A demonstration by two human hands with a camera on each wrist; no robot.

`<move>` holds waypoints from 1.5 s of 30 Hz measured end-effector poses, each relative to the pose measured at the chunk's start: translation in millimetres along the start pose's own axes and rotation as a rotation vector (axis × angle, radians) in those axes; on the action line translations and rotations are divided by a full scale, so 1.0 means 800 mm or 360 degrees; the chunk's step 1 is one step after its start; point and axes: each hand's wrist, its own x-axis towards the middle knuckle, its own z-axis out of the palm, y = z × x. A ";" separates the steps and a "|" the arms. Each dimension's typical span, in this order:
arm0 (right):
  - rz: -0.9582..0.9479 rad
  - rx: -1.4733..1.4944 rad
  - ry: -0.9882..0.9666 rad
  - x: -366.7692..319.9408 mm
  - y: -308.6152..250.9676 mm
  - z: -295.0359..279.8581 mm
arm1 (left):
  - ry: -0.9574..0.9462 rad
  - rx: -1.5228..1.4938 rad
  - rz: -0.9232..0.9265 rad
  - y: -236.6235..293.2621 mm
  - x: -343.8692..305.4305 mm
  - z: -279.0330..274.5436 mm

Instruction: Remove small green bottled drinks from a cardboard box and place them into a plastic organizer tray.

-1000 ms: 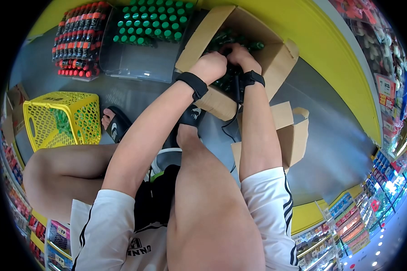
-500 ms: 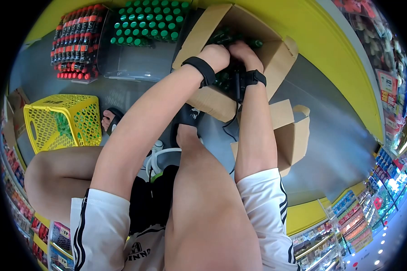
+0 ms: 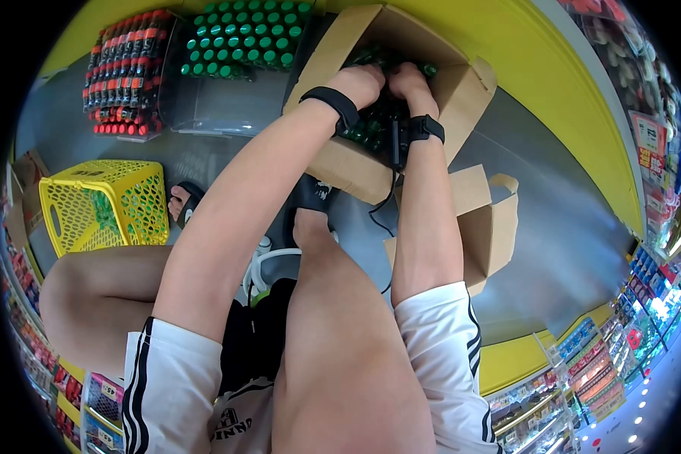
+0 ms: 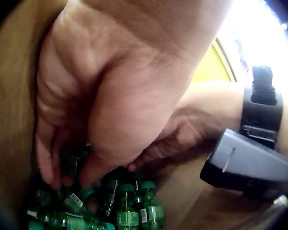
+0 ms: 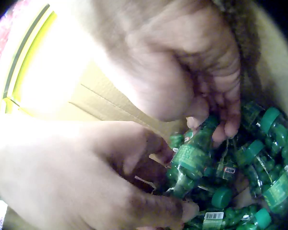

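Holding a small green bottle [image 5: 188, 158] near its top, my right hand [image 3: 411, 82] has its thumb and fingers bent in a pinch, with just a little gap for the neck. My left hand [image 3: 362, 85] is bent too, about half open, close by the bottle's bottom end; I can't tell if it has hold of it. The bottle is down inside the big cardboard box [image 3: 352, 175], between my two hands and away from the corners, with my left hand nearer the left edge and my right hand nearer the right edge. It is see-through, with green lumps inside and a light green label round its middle. It is leaning, not standing straight. Seen from my right wrist, its long way runs on a slant: the top end goes up and right to my right fingertips, and the bottom end goes down and left toward my left hand. More green bottles [image 5: 281, 189] lie about it in a jumble, with their green caps pointing different ways. Past the left edge of the box, a clear bin [image 3: 219, 102] has rows of green-capped bottles [image 3: 242, 38]. A smaller open box [image 3: 493, 227] is by the near right corner.
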 end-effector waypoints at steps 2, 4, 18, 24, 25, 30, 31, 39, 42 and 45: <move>0.0019 -0.0004 -0.0021 0.013 0.005 0.005 | 0.0034 -0.0011 0.0033 0.002 -0.004 -0.003; 0.0036 -0.0011 -0.0042 0.015 0.005 0.006 | 0.0070 -0.0025 0.0064 0.009 -0.014 -0.013; -0.0273 0.0557 -0.0071 -0.082 -0.026 -0.027 | 0.0617 -0.0394 -0.0012 0.033 -0.097 -0.050; -0.0480 0.0728 -0.0062 -0.102 -0.027 -0.039 | 0.0860 -0.0610 0.0064 0.025 -0.129 -0.054; -0.0524 0.0780 -0.0033 -0.106 -0.026 -0.039 | 0.0869 -0.0610 0.0059 0.024 -0.135 -0.058; -0.0734 0.0655 0.0185 -0.136 -0.022 -0.037 | 0.0885 -0.0953 -0.0082 0.004 -0.153 -0.065; -0.0787 0.0609 0.0279 -0.143 -0.025 -0.038 | 0.0894 -0.0950 -0.0075 0.000 -0.155 -0.066; -0.0848 0.0594 0.0472 -0.208 -0.056 -0.046 | 0.1101 -0.0907 0.0132 -0.032 -0.185 -0.065; -0.0918 0.0679 0.0484 -0.232 -0.087 -0.045 | 0.1141 -0.0876 0.0246 -0.059 -0.188 -0.062; -0.1021 0.0637 0.0507 -0.257 -0.126 -0.040 | 0.1234 -0.0840 0.0272 -0.082 -0.195 -0.055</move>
